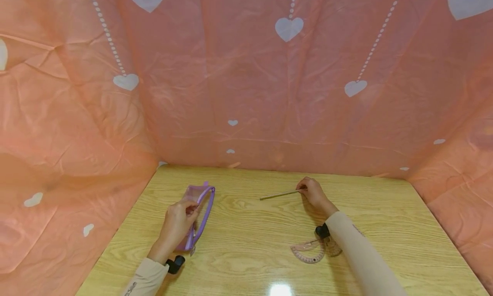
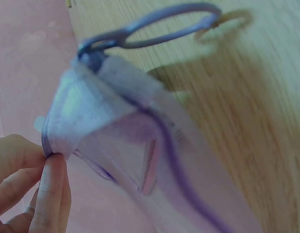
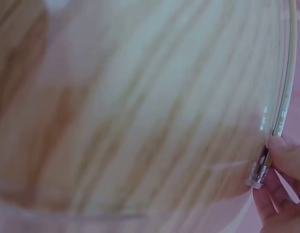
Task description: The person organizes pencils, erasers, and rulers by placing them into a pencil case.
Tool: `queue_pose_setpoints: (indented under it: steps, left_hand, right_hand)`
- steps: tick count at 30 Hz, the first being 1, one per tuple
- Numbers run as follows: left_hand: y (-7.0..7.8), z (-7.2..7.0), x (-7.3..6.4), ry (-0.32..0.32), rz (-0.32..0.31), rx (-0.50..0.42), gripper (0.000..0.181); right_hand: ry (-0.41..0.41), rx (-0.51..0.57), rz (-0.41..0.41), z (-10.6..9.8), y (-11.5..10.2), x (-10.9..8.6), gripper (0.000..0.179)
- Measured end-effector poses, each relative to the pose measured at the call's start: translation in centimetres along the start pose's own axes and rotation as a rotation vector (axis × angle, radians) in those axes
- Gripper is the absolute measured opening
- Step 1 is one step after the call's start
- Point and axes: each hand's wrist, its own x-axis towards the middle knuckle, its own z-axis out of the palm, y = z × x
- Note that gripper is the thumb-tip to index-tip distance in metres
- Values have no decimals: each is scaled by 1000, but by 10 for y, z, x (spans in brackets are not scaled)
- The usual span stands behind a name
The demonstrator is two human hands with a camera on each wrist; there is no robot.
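A purple zippered pencil pouch [image 1: 210, 204] lies at the left of the table, its mouth spread apart. My left hand [image 1: 177, 221] pinches the pouch's edge between thumb and fingers; the left wrist view shows the pinch at the cloth rim. Through the pouch's sheer side a slim pinkish piece [image 2: 150, 167] shows inside. Farther right, my right hand [image 1: 313, 195] holds a pencil [image 1: 280, 195] by its eraser end, and its other end points left toward the pouch. The metal ferrule [image 3: 264, 174] sits at my fingertips in the right wrist view.
A clear protractor [image 1: 310, 259] lies on the wood-grain table [image 1: 246, 232], near my right wrist and partly beneath the forearm in this view. Orange cloth [image 1: 246, 95] with white hearts hangs behind the table and along both sides.
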Motion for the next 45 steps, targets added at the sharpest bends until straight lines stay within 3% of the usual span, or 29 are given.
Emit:
queue_pose_setpoints:
  steps: [13, 27, 45]
  left_hand:
    - [-1, 0, 1, -1, 5, -3, 9]
    - [-1, 0, 0, 16, 29, 1, 11]
    - [0, -1, 2, 11, 24, -12, 10]
  right_hand:
    - [-54, -27, 15, -7, -6, 0, 9]
    - [-53, -1, -56, -11, -7, -7, 7]
    - [-113, 31, -59, -9, -22, -15, 4]
